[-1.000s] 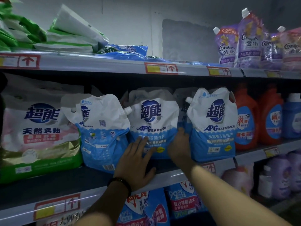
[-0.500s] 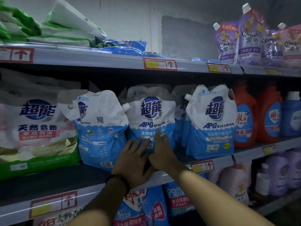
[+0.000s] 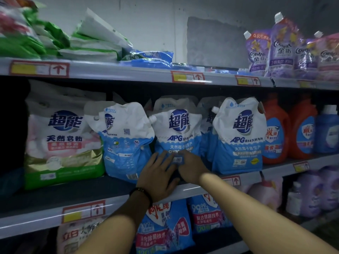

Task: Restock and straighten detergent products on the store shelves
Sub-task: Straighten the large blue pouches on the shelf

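Three white-and-blue spouted detergent pouches stand on the middle shelf. The left pouch is turned sideways and leans. Beside it the middle pouch faces front, and the right pouch stands upright. My left hand, with a dark band at the wrist, presses its straight fingers on the bottom front of the middle pouch. My right hand lies against the same pouch's lower front, touching the left hand's fingers. The pouch's base is hidden behind both hands.
A large pink-green powder bag stands at the left. Orange bottles and a blue bottle stand at the right. The top shelf holds flat green bags, blue packs and purple pouches. More pouches fill the shelf below.
My right hand has slid left from the gap beside the right pouch onto the middle pouch's front, meeting the left hand. The left hand has stayed low on that pouch.
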Tool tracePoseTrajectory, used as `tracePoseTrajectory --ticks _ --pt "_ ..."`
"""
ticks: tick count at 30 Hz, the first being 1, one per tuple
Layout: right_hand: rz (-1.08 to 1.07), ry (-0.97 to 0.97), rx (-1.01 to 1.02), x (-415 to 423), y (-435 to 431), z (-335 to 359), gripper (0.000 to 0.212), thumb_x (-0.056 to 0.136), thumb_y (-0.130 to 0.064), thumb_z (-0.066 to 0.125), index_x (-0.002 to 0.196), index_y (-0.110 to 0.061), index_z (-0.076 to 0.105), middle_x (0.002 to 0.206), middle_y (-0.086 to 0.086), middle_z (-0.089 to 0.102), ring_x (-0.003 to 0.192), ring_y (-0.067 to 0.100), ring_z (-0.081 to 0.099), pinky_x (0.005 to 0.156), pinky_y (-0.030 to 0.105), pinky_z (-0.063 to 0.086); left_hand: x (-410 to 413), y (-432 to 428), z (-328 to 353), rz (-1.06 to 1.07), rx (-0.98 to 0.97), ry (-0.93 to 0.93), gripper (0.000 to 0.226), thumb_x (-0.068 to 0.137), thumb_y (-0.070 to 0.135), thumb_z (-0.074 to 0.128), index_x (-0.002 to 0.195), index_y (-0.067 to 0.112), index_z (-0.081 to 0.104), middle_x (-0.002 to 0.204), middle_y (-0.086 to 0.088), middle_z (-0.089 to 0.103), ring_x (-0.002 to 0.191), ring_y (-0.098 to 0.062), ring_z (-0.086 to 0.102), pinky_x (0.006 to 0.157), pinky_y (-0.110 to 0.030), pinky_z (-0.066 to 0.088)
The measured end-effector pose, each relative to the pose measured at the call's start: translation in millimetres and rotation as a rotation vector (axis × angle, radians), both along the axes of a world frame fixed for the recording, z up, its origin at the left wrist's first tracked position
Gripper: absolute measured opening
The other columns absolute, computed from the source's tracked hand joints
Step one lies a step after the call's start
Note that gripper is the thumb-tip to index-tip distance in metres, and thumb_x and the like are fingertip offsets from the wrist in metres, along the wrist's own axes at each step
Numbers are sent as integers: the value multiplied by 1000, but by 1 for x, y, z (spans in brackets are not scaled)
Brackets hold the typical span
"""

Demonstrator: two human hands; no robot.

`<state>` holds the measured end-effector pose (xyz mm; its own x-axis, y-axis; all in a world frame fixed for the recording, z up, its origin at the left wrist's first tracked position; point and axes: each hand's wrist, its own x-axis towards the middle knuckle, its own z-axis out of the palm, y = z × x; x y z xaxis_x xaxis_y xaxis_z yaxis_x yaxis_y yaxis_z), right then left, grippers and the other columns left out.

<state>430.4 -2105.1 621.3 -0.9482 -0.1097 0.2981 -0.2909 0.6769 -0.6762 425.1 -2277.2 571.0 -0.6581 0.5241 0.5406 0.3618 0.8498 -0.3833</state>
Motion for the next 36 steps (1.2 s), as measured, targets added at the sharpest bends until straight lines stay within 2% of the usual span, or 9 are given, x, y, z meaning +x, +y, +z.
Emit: tracePoseTrajectory --ticks 4,8,11,16,22,25,29,34,36 --pt "-32 54 -114 18 -26 23 27 101 -23 58 128 -22 64 124 3 70 109 22 67 93 33 56 21 -17 -7 43 25 46 68 102 61 40 153 18 51 168 -13 37 157 -37 30 125 -58 18" --pt "-19 13 -221 24 -53 46 33 99 -34 67 128 -21 63 114 2 70 99 19 65 73 25 51 46 -48 -12 92 61 50 72 100 59 45 159 18 43 173 -15 21 161 -38 19 125 -61 17" --pt "-20 27 -215 28 -72 52 42 97 -43 69 130 -17 64 123 4 72 114 24 65 94 31 51 62 -60 -12 146 139 11 74 95 56 50 159 19 42 175 -17 13 161 -40 13 124 -63 17" --pt "-21 21 -262 18 -101 65 40 93 -56 65 92 -16 69 96 6 74 92 29 70 83 46 61 74 -67 -7 239 297 -17 88 81 52 62 161 24 39 175 -17 11 159 -47 18 121 -71 19" --pt "-58 14 -452 -20 -113 63 37 88 -57 69 84 -20 70 94 8 74 91 36 73 73 55 65 75 -68 -5 278 677 -238 100 94 59 56 161 48 -17 174 1 -25 162 -39 -9 124 -69 16" --pt "-105 115 -386 8 -121 85 41 96 -50 63 73 -16 62 80 4 68 85 30 68 76 45 61 71 -65 2 196 849 -306 111 90 59 65 159 50 -21 175 4 -19 161 -42 -7 125 -67 19" --pt "-167 239 -147 36 -133 103 45 105 -43 52 70 -16 57 74 4 63 75 29 60 59 34 36 68 -56 15 181 1041 -361 127 77 73 72 160 47 -22 175 5 -21 160 -43 -14 124 -67 18" --pt "-161 336 -42 59 -153 110 42 106 -40 55 88 -4 67 80 12 61 72 31 59 62 31 40 60 -48 36 165 1425 -394 141 52 88 71 161 52 -10 176 2 -13 161 -40 -8 123 -70 7" --pt "-161 359 -34 68 -160 113 40 106 -36 56 92 0 68 85 15 63 77 33 64 62 33 43 61 -43 45 216 1518 -406 136 56 78 79 158 56 -9 176 -4 -10 161 -42 2 124 -69 13"
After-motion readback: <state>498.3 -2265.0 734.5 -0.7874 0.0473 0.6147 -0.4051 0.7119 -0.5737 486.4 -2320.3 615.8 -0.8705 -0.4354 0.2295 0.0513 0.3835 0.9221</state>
